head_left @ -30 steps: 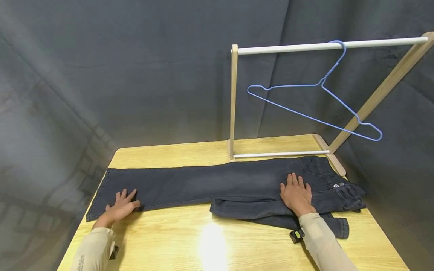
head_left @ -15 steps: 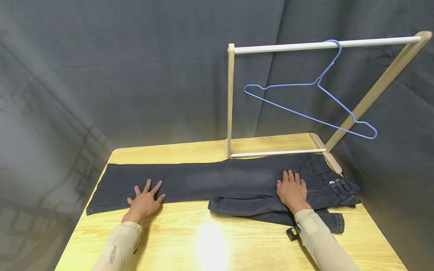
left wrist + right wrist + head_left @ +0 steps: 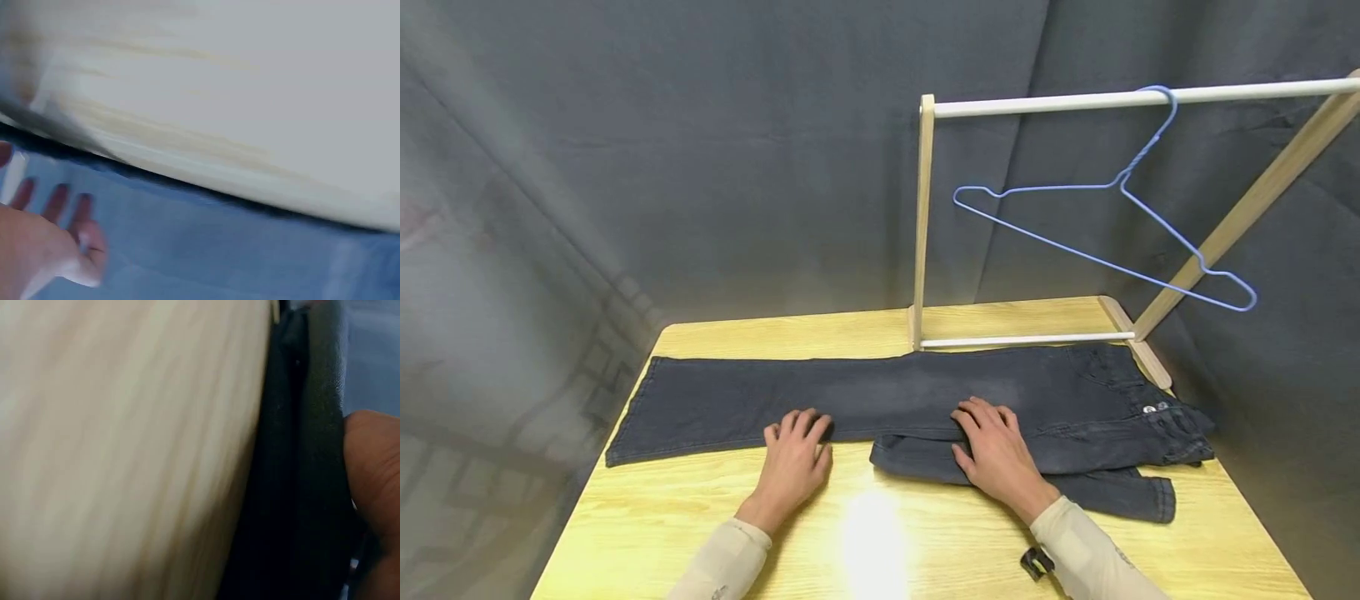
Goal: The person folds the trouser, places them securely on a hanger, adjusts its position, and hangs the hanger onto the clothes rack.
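Observation:
Dark jeans [image 3: 722, 400] lie across the table, waistband and metal buttons at the right. One leg stretches flat to the left; the other is folded back on the near side. My left hand [image 3: 792, 467] has its fingertips on the near edge of the stretched leg, fingers spread and slightly bent. Over the folded leg reaches my right hand [image 3: 996, 450], its fingers resting on the cloth. In the left wrist view the left hand [image 3: 44, 244] is blurred against the denim. Part of the right hand [image 3: 378, 462] shows beside the cloth in the right wrist view.
A clothes rack [image 3: 922, 217] of wood and white bars stands at the table's back right. On its top bar hangs a blue wire hanger [image 3: 1075, 248]. Grey curtains [image 3: 775, 167] enclose the wooden table [image 3: 647, 533] behind and at both sides.
My left hand has slid right along the stretched leg toward the middle. My right hand has moved left from near the waistband to the folded leg.

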### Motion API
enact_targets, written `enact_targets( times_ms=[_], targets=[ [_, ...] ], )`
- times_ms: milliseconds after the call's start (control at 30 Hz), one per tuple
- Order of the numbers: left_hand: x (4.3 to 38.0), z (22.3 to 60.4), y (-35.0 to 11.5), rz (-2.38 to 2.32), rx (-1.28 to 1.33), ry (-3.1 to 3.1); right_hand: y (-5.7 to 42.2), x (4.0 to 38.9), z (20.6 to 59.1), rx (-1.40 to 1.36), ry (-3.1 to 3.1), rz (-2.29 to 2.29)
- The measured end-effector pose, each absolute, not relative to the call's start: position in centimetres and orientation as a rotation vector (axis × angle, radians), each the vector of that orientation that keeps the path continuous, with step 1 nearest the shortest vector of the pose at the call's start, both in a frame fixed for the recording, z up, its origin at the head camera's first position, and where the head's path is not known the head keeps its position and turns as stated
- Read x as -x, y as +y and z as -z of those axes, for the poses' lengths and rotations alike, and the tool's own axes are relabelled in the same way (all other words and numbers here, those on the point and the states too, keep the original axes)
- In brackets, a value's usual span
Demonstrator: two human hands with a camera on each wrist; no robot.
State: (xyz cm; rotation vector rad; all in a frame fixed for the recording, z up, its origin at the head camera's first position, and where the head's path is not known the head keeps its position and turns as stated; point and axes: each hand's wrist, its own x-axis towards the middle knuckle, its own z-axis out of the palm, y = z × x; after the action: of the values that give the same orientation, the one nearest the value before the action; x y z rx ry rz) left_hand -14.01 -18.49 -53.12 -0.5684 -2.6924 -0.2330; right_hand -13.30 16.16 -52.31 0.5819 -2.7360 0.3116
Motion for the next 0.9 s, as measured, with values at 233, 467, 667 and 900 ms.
enact_targets(
  times_ms=[233,467,667,900],
  targets=[
    [13.2,52.4,-15.0,0.354,0.887,-2.613,18.3,12.5,52.0,-0.826,-2.670,-0.294],
    [12.9,52.1,-12.3,0.315,0.982,-2.569,20.4,12.0,52.2,-0.928,-2.614,-0.361],
    [12.8,52.2,-11.8,0.315,0.944,-2.634,21.1,11.6,52.5,-0.610,-2.742,-0.248],
    [12.9,50.7,-12.3,0.655,0.882,-2.614,20.8,11.1,52.6,-0.397,-2.804,-0.146]
  ],
)
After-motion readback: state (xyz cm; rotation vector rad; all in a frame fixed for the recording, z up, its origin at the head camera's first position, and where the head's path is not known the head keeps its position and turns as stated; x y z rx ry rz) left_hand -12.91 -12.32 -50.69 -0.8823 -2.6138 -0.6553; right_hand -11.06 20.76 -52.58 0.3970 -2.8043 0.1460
